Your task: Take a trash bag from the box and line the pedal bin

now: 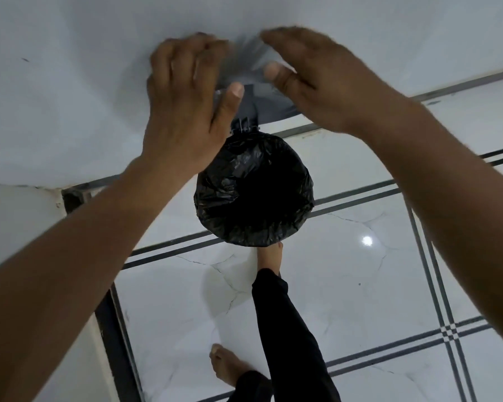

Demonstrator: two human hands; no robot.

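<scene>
You can see one pedal bin [254, 190] with one black trash bag [221, 204] in it, and one raised lid [259, 91]. You have two hands: left hand [183, 111], right hand [320, 79]. Two bare feet stand on the floor [360, 285].

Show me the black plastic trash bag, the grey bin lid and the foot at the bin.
black plastic trash bag [253, 192], head view, crinkled film over the bin's mouth
grey bin lid [262, 100], head view, raised underside between both hands
foot [269, 256], head view, top of foot
</scene>
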